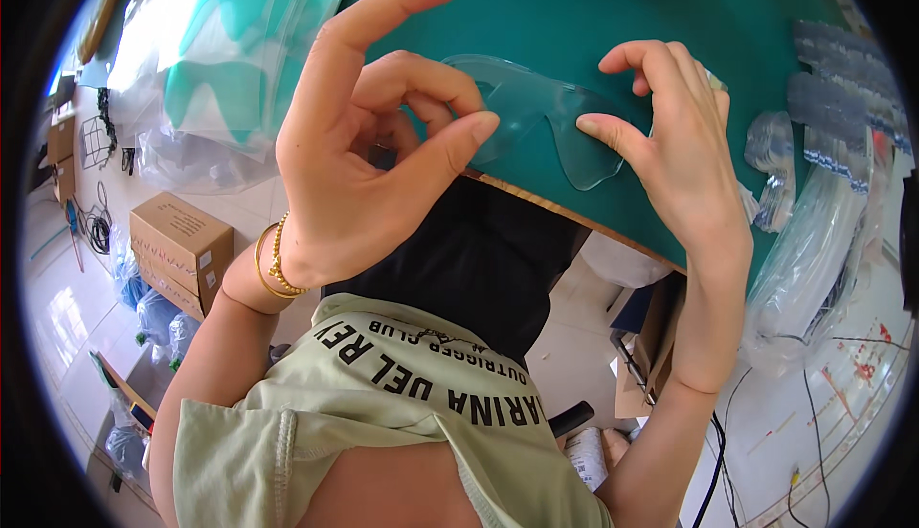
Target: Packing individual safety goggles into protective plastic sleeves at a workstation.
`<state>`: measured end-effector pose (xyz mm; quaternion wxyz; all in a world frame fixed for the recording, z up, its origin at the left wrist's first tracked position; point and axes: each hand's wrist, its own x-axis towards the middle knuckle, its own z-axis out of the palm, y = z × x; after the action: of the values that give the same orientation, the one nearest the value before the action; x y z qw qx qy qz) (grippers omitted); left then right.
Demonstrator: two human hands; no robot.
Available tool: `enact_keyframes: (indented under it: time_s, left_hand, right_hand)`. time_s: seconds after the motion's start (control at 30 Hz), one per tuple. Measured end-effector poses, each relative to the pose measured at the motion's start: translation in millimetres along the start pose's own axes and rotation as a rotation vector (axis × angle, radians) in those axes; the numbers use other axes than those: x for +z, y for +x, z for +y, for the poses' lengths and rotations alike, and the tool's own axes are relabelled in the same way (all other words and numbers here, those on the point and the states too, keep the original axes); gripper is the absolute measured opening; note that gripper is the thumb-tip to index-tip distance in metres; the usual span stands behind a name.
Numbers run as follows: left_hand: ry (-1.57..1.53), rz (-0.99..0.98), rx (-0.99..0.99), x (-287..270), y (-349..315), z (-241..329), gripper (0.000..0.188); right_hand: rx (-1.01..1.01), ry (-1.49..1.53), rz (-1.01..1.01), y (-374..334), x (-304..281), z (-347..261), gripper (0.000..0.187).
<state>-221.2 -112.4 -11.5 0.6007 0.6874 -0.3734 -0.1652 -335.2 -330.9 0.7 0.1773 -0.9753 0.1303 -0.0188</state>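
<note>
A clear, curved plastic lens (565,135), shaped like a goggle or face-shield lens with a nose notch, is just over the green table's near edge. My left hand (359,135) pinches its left end between thumb and a bent finger, while the forefinger stretches up and away. To the right is my right hand (675,131), its thumb tip over or against the lens's right part. The fingers of that hand curve above with a gap between them and the thumb. Whether the right thumb presses on the lens I cannot tell.
The green tabletop (565,21) has a wooden front edge. Plastic bags (235,59) lie at the left. Stacked clear lenses (838,97) and a plastic sleeve (814,260) lie at the right. A cardboard box (182,246) stands on the floor; cables (718,451) trail at lower right.
</note>
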Motion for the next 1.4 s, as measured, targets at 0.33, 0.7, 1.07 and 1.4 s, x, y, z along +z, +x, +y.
enact_keyframes:
  time_s: [0.33,0.7,1.07,1.4]
  left_hand:
    - [-0.012,-0.004,-0.014,-3.7,-5.9,-2.2,0.074]
    - [-0.042,0.003,-0.03,-5.3,-10.2,-6.4,0.073]
    - [-0.064,0.005,-0.218,-4.8,-3.6,-3.9,0.07]
    - [-0.083,0.054,-0.164,-4.7,-7.1,-12.5,0.063]
  right_hand:
    - [-0.379,0.044,-0.25,33.7,-16.9,1.0,0.017]
    - [-0.499,-0.123,-0.169,42.2,-23.2,-10.7,0.025]
    - [0.599,-0.166,-0.107,-16.5,-47.3,-17.9,0.032]
    - [0.574,0.595,0.486,-50.0,3.7,10.2,0.049]
